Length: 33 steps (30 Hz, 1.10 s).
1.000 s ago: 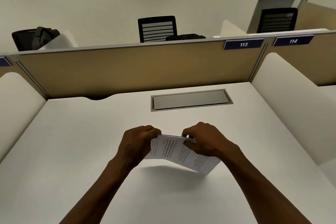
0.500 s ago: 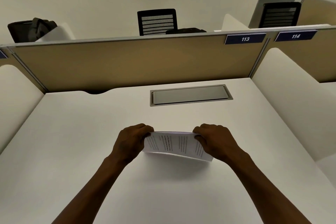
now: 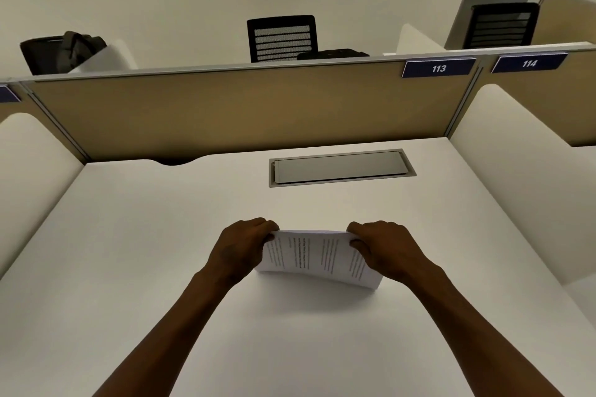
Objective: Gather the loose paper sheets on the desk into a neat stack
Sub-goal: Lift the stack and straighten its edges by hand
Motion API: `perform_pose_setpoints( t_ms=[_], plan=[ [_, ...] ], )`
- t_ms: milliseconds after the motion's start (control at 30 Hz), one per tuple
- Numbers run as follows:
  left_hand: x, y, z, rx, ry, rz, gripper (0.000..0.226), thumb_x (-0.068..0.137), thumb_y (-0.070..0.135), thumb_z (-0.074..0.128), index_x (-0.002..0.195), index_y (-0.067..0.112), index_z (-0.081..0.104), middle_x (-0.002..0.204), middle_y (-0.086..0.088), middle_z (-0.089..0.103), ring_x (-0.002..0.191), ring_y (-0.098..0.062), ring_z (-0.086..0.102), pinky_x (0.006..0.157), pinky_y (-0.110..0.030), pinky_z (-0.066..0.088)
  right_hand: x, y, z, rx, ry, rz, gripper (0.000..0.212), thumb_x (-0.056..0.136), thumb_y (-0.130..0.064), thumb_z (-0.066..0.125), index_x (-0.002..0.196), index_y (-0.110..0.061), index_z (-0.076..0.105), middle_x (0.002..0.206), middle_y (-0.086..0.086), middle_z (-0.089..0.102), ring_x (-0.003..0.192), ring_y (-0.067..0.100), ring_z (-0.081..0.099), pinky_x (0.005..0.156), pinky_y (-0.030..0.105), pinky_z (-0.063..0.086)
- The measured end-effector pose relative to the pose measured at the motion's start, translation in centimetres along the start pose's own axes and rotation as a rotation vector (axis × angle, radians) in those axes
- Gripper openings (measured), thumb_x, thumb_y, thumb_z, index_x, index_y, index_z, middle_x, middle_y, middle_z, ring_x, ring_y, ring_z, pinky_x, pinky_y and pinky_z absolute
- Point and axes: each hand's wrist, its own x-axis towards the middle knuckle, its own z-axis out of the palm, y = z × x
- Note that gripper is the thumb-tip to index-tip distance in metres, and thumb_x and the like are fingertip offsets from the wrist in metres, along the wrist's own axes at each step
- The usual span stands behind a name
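White printed paper sheets (image 3: 317, 256) gathered into one stack, stood on its lower edge on the desk (image 3: 135, 251), slightly bowed, pinched at both upper corners between left hand (image 3: 240, 248) and right hand (image 3: 385, 246).

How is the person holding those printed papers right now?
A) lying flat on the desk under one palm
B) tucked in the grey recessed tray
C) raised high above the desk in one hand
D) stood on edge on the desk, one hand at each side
D: the paper stack stands with its lower edge on the desk, the left hand and right hand gripping its two sides.
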Motion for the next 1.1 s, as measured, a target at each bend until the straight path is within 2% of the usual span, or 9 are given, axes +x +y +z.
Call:
perform_pose_setpoints(
  t_ms=[133,267,400,633,733,833,933,1000,1100],
  plan=[
    [-0.2,0.0,0.0,0.029,-0.039,0.016,0.013,0.089,0.019,0.057,0.099,0.022,0.065,0.084,0.004,0.069,0.066,-0.023,0.062,0.052,-0.028,0.041,0.1,-0.1,-0.1,0.008,-0.022,0.005,0.021,0.098,-0.037,0.041,0.109,-0.025,0.054,0.104,-0.003,0.069,0.091,0.024,0.062,0.063,0.029,0.034],
    [-0.4,0.0,0.2,0.107,-0.003,0.049,0.022,0.078,0.011,0.075,0.094,0.022,0.066,0.075,0.005,0.068,0.057,-0.022,0.059,0.047,-0.029,0.041,-0.1,0.3,0.1,-0.012,-0.012,-0.002,0.02,0.098,-0.036,0.042,0.108,-0.025,0.055,0.1,-0.002,0.07,0.088,0.025,0.062,0.064,0.031,0.04],
    [-1.0,0.5,0.0,0.102,0.063,0.052,0.02,0.076,0.01,0.079,0.091,0.02,0.071,0.073,0.005,0.07,0.055,-0.024,0.06,0.049,-0.028,0.043,-0.4,0.5,0.0,-0.009,0.036,-0.032,0.02,0.097,-0.035,0.043,0.107,-0.028,0.059,0.094,-0.002,0.071,0.083,0.025,0.063,0.067,0.033,0.047],
    [0.1,4.5,-1.6,0.076,0.019,0.159,0.032,0.082,0.033,0.073,0.113,0.023,0.07,0.092,0.006,0.077,0.07,-0.021,0.07,0.059,-0.027,0.052,0.5,-0.4,-2.3,0.002,-0.033,-0.114,0.02,0.096,-0.036,0.044,0.107,-0.03,0.059,0.101,-0.004,0.072,0.087,0.022,0.063,0.064,0.028,0.04],
    [1.4,6.6,-2.1,0.015,-0.095,0.079,0.029,0.096,0.032,0.053,0.123,0.027,0.061,0.108,0.005,0.073,0.09,-0.02,0.069,0.071,-0.024,0.046,1.4,-1.3,-3.7,0.003,-0.078,-0.145,0.021,0.095,-0.038,0.045,0.108,-0.032,0.06,0.101,-0.004,0.073,0.086,0.02,0.064,0.071,0.03,0.05],
    [1.8,6.5,-2.0,-0.066,-0.097,-0.003,0.027,0.094,0.034,0.047,0.114,0.03,0.065,0.106,0.007,0.074,0.089,-0.018,0.068,0.07,-0.014,0.039,1.9,-1.8,-4.8,0.013,-0.093,-0.146,0.02,0.094,-0.039,0.048,0.106,-0.032,0.062,0.101,-0.004,0.073,0.085,0.019,0.064,0.071,0.029,0.05],
    [1.6,5.3,-2.1,-0.166,-0.003,-0.051,0.025,0.09,0.033,0.05,0.104,0.03,0.071,0.096,0.009,0.077,0.079,-0.014,0.069,0.065,-0.009,0.038,1.7,-1.2,-5.6,0.108,0.036,-0.117,0.027,0.088,-0.051,0.053,0.106,-0.035,0.063,0.1,-0.008,0.074,0.087,0.016,0.065,0.07,0.026,0.045],
    [1.4,4.3,-2.3,-0.252,0.061,-0.114,0.021,0.09,0.029,0.054,0.099,0.03,0.073,0.09,0.011,0.077,0.074,-0.01,0.07,0.066,-0.015,0.049,1.1,-0.2,-5.9,0.306,0.232,-0.061,0.042,0.081,-0.058,0.062,0.116,-0.035,0.061,0.113,-0.011,0.07,0.098,0.012,0.064,0.081,0.028,0.051],
    [0.6,3.3,-3.2,-0.508,0.137,-0.277,0.016,0.091,0.02,0.06,0.094,0.026,0.075,0.083,0.013,0.075,0.07,-0.005,0.07,0.063,-0.016,0.054,0.0,1.2,-5.3,0.694,0.533,0.131,0.062,0.078,-0.044,0.075,0.133,-0.029,0.052,0.128,-0.008,0.061,0.111,0.006,0.059,0.088,0.024,0.051]
  ],
)
